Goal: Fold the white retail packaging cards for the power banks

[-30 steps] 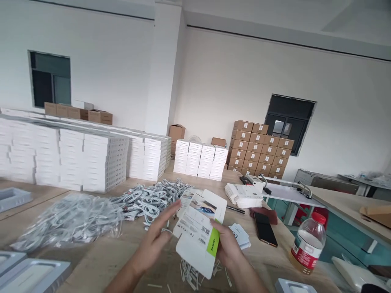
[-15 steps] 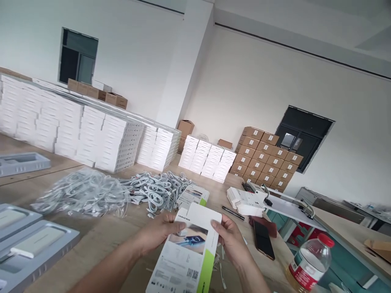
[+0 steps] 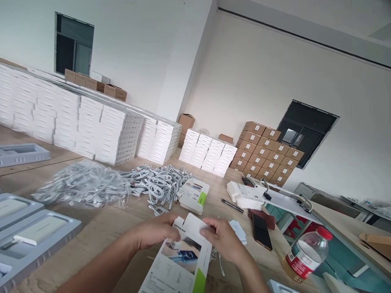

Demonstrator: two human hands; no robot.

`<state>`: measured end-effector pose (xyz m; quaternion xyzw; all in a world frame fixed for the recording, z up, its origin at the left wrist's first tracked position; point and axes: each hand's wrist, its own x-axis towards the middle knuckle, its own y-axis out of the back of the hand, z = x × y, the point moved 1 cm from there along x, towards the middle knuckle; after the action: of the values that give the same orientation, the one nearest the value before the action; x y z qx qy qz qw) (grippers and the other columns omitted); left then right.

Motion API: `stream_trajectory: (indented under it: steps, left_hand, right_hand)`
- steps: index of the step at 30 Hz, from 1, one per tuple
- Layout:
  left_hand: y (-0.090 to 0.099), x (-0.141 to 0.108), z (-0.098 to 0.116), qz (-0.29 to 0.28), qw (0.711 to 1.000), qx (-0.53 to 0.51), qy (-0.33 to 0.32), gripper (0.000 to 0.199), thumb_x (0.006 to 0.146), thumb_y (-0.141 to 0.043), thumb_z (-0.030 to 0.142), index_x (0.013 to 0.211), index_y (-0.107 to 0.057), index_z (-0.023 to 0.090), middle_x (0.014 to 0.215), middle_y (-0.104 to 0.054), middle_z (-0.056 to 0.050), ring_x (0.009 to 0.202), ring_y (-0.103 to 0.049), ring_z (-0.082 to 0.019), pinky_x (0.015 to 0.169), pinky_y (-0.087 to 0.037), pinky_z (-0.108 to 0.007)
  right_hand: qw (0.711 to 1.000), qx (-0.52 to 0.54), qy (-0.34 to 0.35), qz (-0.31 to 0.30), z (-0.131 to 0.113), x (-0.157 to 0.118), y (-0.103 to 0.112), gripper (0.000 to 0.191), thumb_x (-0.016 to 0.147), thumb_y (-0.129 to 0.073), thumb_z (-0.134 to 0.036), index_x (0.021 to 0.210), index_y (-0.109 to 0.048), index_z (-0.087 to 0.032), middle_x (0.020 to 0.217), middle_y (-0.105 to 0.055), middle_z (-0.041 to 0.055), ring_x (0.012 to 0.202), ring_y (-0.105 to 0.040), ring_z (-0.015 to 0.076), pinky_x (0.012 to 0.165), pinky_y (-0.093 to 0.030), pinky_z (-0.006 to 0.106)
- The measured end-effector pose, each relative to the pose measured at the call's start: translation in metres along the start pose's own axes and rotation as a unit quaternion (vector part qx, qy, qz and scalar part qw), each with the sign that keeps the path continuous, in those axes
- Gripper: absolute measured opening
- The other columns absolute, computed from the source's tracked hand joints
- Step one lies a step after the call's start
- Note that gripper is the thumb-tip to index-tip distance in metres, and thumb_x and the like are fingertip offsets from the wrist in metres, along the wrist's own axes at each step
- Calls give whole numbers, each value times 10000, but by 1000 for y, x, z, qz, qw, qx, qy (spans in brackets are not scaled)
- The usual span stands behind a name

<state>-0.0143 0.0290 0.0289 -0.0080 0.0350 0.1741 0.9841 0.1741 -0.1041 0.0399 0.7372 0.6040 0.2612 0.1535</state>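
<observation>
Both of my hands hold a flat, unfolded white carton [image 3: 180, 264] with a green stripe and a printed product picture. My left hand [image 3: 155, 232] pinches its top left edge, and my right hand [image 3: 220, 238] grips the top flap on the right. The carton lies low over the wooden table [image 3: 104, 228] in front of me. Just beyond it sits a small stack of the same flat cartons [image 3: 193, 195]. A heap of coiled white cables [image 3: 159, 187] lies farther back.
Grey trays [image 3: 30, 240] with white devices sit at the left. A bag of cables [image 3: 82, 185] lies behind them. A phone [image 3: 262, 232], a pen [image 3: 232, 206], a bottle [image 3: 305, 254] and white packs [image 3: 244, 195] are on the right. Stacked white boxes [image 3: 100, 130] and brown cartons [image 3: 269, 156] line the back.
The carton has been turned picture side up and lowered toward the table. My left hand, open a second ago, now grips its edge. The view has tilted and dropped.
</observation>
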Motion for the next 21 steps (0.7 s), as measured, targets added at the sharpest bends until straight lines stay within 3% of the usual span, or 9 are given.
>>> stream_trajectory:
  steps: [4,9,15,21]
  left_hand:
    - [1,1,-3,40,998,-31,22,398,570,-663,152,962,-729,174,821,-736,3,722,-645,-195,631,-463,-251]
    - [-1,3,-6,38,998,-45,15,345,575,-694,168,917,-743,164,770,-737,-9,677,-654,-185,619,-483,-251]
    - [-1,2,-3,84,995,-28,53,372,534,-686,168,902,-738,179,661,-707,28,577,-622,-161,521,-449,-225]
    - [-1,2,-6,60,997,20,33,375,561,-677,183,930,-746,174,700,-716,16,593,-619,-158,544,-445,-223]
  right_hand:
    - [995,-103,13,0,-2,0,-4,228,838,-575,-299,668,-665,-175,597,-518,-31,605,-419,117,548,-301,224]
    - [989,-147,1,20,-2,1,-8,215,777,-584,-248,576,-583,-171,535,-372,-54,538,-296,88,495,-210,238]
    - [996,-83,-38,-12,1,-1,-7,175,783,-583,-276,648,-610,-168,582,-422,-52,553,-335,88,487,-232,227]
    - [976,-215,-1,36,-5,-1,-13,249,741,-622,-255,533,-505,-182,506,-411,-58,501,-318,83,488,-208,250]
